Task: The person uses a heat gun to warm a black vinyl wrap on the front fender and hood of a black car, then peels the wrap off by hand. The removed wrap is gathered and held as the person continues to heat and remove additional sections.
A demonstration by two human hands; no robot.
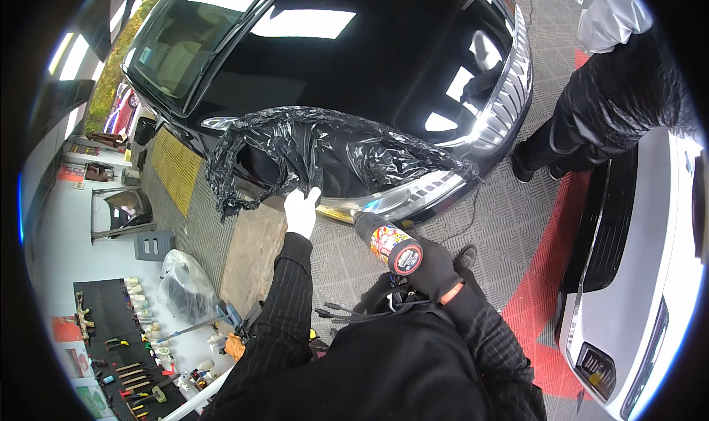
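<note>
My left hand (300,213), in a white glove, pinches the lower edge of a crumpled, glossy black plastic film (373,151). The film drapes over the front fender and hood corner of a black car (354,66), bunched and wrinkled along its edges. Just below it shows the headlight (402,199). In a black glove, my right hand (434,269) grips a heat gun (388,245) covered in colourful stickers. Its nozzle points at the headlight's near end, close by. Whether the nozzle touches anything I cannot tell.
A person in dark trousers (613,103) stands beyond the car's front at right. A white car (642,295) is parked at the right. Along the left wall hang hand tools on a black board (122,347). A brown mat (251,255) lies on the grey tiled floor.
</note>
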